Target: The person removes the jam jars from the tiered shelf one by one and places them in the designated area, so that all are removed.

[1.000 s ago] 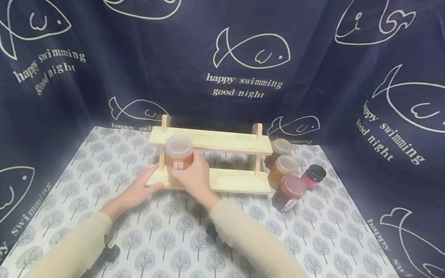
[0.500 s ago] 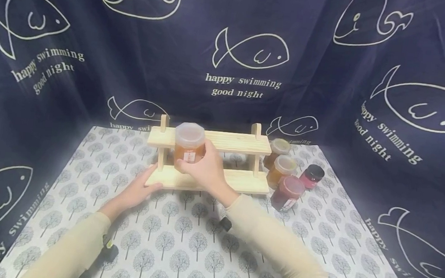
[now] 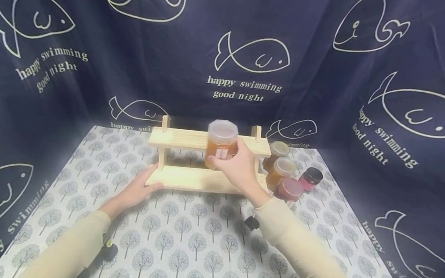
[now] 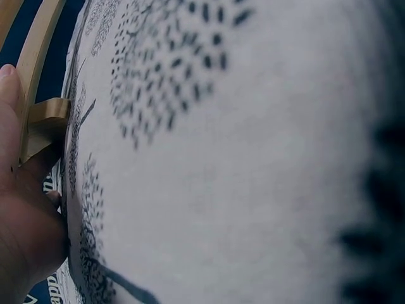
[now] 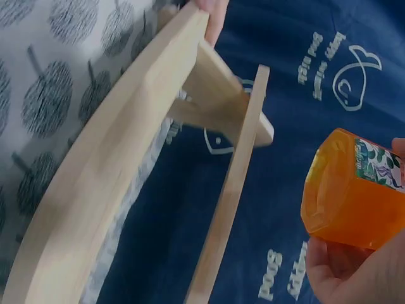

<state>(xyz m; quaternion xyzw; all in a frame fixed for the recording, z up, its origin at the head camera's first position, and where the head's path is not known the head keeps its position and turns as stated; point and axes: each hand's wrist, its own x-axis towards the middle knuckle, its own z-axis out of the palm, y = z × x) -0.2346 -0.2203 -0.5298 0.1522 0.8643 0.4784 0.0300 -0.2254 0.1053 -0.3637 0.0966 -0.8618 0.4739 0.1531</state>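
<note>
My right hand (image 3: 240,165) grips a clear-walled jar of orange contents (image 3: 222,134) with a pale lid and a small label. In the right wrist view the orange jar (image 5: 345,190) hangs in the air, apart from the boards, with fingers and thumb around it. From the head, it covers part of the two-tier wooden rack (image 3: 183,177). My left hand (image 3: 134,188) holds the left end of the rack's lower shelf, thumb along the front. The left wrist view shows the thumb against the wooden board (image 4: 38,69); the other fingers are mostly hidden.
Right of the rack stand a brown jar (image 3: 277,150), an amber jar (image 3: 281,170) and a dark red jar (image 3: 291,189). A small pink jar with a black lid (image 3: 311,177) is beside them. Tree-print cloth (image 3: 196,251) covers the table; a navy fish-print curtain (image 3: 245,105) hangs behind.
My right hand has lifted the orange jar from the rack's left part and carried it right, towards the rack's middle. The left hand stays at the rack's left end.
</note>
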